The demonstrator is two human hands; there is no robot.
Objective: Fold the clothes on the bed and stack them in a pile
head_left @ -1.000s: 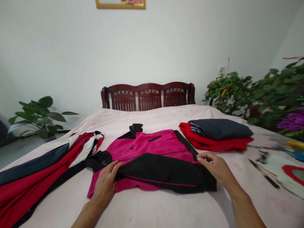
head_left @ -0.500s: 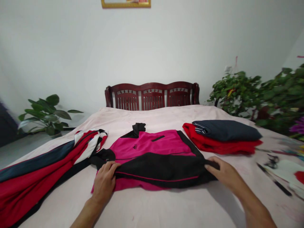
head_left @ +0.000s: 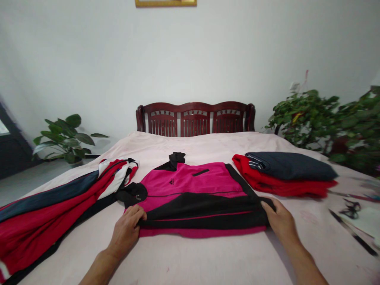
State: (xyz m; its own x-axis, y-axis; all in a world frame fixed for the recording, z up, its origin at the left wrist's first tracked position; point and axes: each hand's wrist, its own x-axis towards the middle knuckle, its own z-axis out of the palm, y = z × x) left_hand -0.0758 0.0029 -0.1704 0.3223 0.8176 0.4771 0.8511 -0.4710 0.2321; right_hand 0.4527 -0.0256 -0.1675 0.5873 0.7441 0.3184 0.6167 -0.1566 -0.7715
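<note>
A pink and black zip jacket [head_left: 190,180] lies on the pink-white bed sheet [head_left: 190,263], its collar to the left and hem to the right. The near black sleeve lies lengthwise across its front. My left hand [head_left: 127,223] is closed on the sleeve near the shoulder, below the collar. At the other end, my right hand [head_left: 280,219] pinches the black cuff end by the hem, thumb on top. The far sleeve shows only as a short bunched black piece [head_left: 177,157] behind the jacket. Fingertips of both hands are partly hidden by the cloth.
Left of the jacket lies a red, navy and white garment [head_left: 77,206]. A folded navy garment [head_left: 291,165] rests on red folded clothing [head_left: 297,186] at the right. A black knife-like object [head_left: 353,231] lies at the right. A wooden headboard [head_left: 196,118] stands behind.
The sleeve has been drawn flatter and straighter between both hands, and more of the pink near edge shows below it. The view has turned slightly left.
</note>
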